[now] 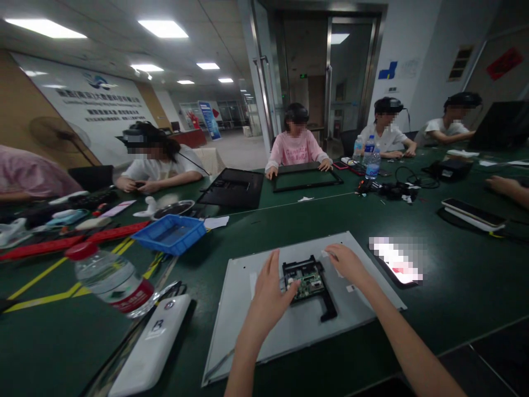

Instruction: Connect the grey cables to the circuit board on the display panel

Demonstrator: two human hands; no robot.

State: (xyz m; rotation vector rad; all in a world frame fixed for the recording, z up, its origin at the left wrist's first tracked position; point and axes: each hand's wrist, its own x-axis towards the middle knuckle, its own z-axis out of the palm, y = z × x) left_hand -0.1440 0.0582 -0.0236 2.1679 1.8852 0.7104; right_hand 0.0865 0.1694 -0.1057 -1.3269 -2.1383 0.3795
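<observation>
A grey metal panel [289, 325] lies flat on the green table in front of me. In its middle sits a small green circuit board [309, 284] in a black bracket [326, 306]. My left hand [270, 298] rests on the panel just left of the board, its fingers stretched out and touching the board's edge. My right hand [347, 263] lies at the board's upper right corner with its fingers curled down onto the panel; what they press or pinch is hidden.
A lit phone [397, 260] lies right of the panel. A water bottle [109, 278], a white power bank [151, 344] and a blue tray [170, 232] stand to the left. Several people sit round the table with black frames [306, 177] and cables [397, 190].
</observation>
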